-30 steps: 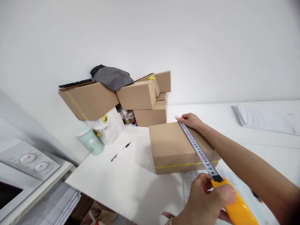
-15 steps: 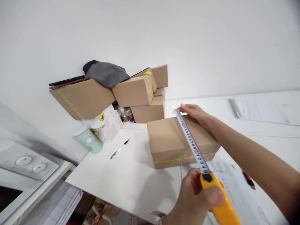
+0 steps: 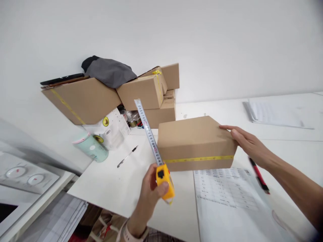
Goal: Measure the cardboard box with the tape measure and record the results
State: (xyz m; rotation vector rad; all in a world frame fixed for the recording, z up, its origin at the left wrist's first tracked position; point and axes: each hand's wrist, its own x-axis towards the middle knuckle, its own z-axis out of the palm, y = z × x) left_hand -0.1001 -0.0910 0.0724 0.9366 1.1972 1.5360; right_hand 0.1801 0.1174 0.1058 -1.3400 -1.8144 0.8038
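Left hand (image 3: 148,195): wrapped round a boxy yellow plastic tape measure (image 3: 168,179), thumb pressed on the case, I judge to steady its extended silver blade (image 3: 148,132).
Right hand (image 3: 248,144): fingers laid on the box's end, perhaps to steady it; whether they grip, I cannot tell.
Brown rectangular cardboard box (image 3: 191,137): leftward of that hand, touching.
White printed sheet (image 3: 224,201): nearer me than that hand.

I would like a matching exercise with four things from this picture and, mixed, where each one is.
1. Tape measure
2. Right hand
3. Grey cloth
4. Clear-and-black pen

A. Lying on the white table
B. On the stacked boxes
C. Held in the left hand
D. Touching the right end of the nearer box

Pairs: 1-C; 2-D; 3-B; 4-A
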